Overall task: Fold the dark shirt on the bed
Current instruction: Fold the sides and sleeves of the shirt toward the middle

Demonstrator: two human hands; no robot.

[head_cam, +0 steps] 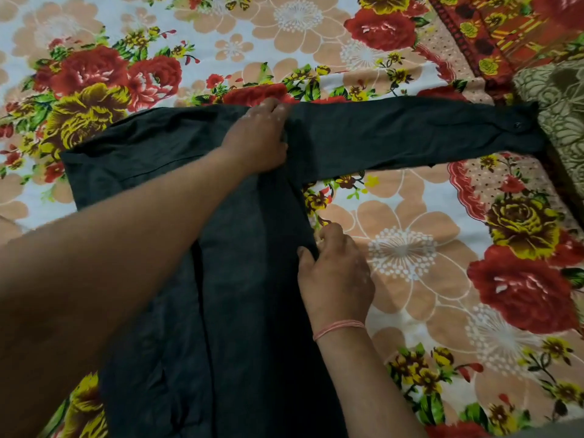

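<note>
The dark shirt (246, 279) lies flat on the floral bedsheet (410, 248), its body running towards me and one long sleeve (410, 131) stretched out to the right with a button at the cuff. My left hand (257, 137) lies on the shoulder where that sleeve joins the body, its fingers curled into the cloth at the top edge. Lower down, my right hand (335, 273) pinches the shirt's right side edge, thumb on top of the fabric. A pink thread band circles the right wrist. My left forearm hides part of the shirt's body.
A second cloth with a pale green leaf pattern (562, 102) lies at the right edge, touching the sleeve's cuff. The sheet's red patterned border (467, 36) runs along the upper right. Open bedsheet surrounds the shirt on the left, far side and right.
</note>
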